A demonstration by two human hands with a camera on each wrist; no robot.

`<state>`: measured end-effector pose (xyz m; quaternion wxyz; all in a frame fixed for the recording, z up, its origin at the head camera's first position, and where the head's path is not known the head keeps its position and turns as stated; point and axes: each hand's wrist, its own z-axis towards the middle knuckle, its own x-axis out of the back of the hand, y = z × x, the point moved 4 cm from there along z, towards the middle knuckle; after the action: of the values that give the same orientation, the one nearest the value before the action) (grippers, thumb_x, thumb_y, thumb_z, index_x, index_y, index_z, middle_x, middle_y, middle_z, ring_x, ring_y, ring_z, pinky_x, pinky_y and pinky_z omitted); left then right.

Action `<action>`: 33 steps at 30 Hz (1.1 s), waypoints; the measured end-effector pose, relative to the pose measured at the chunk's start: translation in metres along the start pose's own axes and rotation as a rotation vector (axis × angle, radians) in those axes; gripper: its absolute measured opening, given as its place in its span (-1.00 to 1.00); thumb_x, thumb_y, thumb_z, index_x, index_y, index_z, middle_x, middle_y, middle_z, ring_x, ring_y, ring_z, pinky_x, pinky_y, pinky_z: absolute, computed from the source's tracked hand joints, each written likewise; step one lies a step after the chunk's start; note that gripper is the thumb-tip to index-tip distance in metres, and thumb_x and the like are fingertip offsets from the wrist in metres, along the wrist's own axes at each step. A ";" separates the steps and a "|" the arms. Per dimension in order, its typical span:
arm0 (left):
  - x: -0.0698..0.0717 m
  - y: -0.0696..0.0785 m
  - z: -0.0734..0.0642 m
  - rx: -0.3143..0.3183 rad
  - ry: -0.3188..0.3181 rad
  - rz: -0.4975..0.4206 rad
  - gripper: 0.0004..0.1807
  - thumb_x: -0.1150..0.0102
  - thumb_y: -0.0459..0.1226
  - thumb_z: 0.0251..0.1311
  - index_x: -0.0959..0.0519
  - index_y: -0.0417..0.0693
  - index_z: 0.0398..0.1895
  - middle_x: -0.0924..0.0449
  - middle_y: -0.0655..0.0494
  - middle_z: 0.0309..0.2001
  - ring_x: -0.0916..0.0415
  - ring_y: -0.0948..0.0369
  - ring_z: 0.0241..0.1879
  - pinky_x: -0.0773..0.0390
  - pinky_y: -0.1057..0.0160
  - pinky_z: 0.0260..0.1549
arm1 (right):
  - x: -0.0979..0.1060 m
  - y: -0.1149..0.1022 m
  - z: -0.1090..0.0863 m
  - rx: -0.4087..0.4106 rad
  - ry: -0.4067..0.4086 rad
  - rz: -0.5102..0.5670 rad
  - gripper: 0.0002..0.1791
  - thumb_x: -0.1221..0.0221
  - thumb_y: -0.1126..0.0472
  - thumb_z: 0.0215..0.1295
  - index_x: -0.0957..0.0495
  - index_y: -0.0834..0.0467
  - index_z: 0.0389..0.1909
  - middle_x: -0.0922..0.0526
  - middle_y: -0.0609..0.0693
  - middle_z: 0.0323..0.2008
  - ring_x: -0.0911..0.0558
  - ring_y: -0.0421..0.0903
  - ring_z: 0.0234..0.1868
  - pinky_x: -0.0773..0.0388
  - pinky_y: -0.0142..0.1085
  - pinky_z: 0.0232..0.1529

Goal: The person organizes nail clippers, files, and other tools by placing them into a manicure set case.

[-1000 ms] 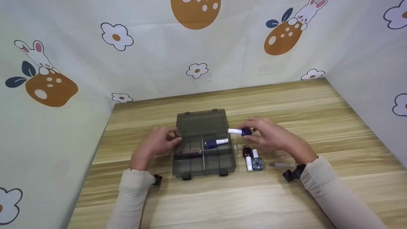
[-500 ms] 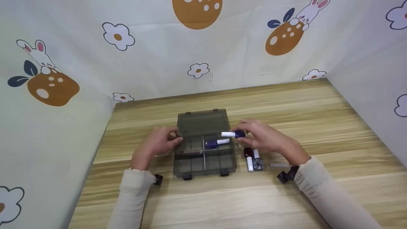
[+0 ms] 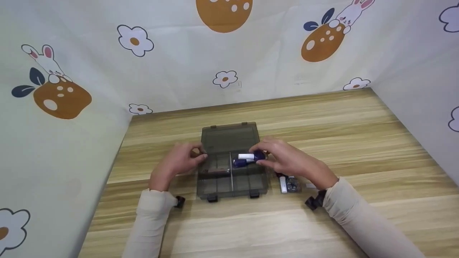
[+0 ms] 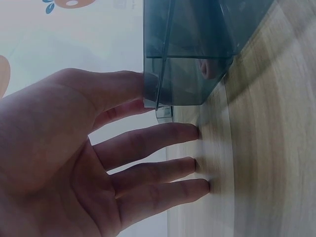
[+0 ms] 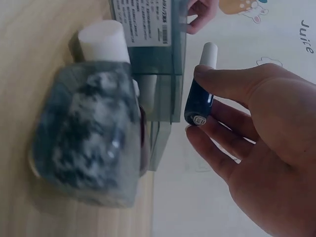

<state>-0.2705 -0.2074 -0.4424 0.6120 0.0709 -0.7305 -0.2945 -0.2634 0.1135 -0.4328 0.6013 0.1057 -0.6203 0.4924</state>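
My right hand [image 3: 292,159] pinches a dark purple nail polish bottle [image 3: 259,155] with a white cap, lying sideways between thumb and fingers. It hovers over the right rear compartment of the translucent grey storage box [image 3: 232,185], whose lid [image 3: 229,138] lies back. Below it in that compartment lies another purple nail polish bottle [image 3: 238,163], partly covered in the head view. My left hand [image 3: 179,162] holds the box's left rear corner with thumb and forefinger. In the left wrist view, its other fingers [image 4: 153,170] stretch down to the table.
Right of the box lie a dark red nail polish bottle with a white cap [image 3: 283,185] and a clear bottle with dark flakes [image 3: 293,185]. A small reddish item [image 3: 218,171] lies in the left rear compartment. A pale flat strip [image 3: 310,186] is partly behind the right wrist.
My right hand has moved left with the purple nail polish bottle, from beside the box to above its right rear compartment. The left hand stays at the box corner.
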 end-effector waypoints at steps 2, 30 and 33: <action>0.000 0.000 0.000 0.001 -0.001 0.000 -0.90 -0.30 -0.14 0.52 -0.72 0.07 -0.11 -0.85 -0.08 0.02 -0.80 -0.04 0.07 -0.77 -0.14 0.12 | -0.003 -0.001 0.001 0.012 0.002 -0.001 -0.64 -0.36 0.17 0.51 -0.66 0.14 0.25 -0.77 0.05 0.16 -0.70 0.04 0.24 -0.68 0.00 0.32; 0.000 0.000 0.000 -0.003 -0.010 -0.027 -0.87 -0.28 -0.15 0.53 -0.73 0.03 -0.07 -0.85 -0.06 0.03 -0.79 -0.03 0.14 -0.75 -0.15 0.19 | -0.017 -0.006 0.006 0.032 -0.016 0.005 -0.67 -0.35 0.12 0.53 -0.70 0.11 0.21 -0.77 0.02 0.12 -0.71 -0.05 0.12 -0.74 -0.06 0.14; 0.001 0.000 0.000 -0.008 -0.007 -0.014 -0.86 -0.28 -0.15 0.53 -0.73 0.03 -0.06 -0.85 -0.06 0.03 -0.79 -0.03 0.14 -0.75 -0.16 0.18 | -0.016 -0.006 0.006 0.034 -0.017 0.019 -0.66 -0.36 0.10 0.52 -0.71 0.13 0.20 -0.78 0.05 0.12 -0.73 -0.02 0.12 -0.74 -0.05 0.14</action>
<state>-0.2708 -0.2077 -0.4418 0.6077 0.0727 -0.7310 -0.3018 -0.2586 0.0988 -0.4422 0.5894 0.1145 -0.6179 0.5077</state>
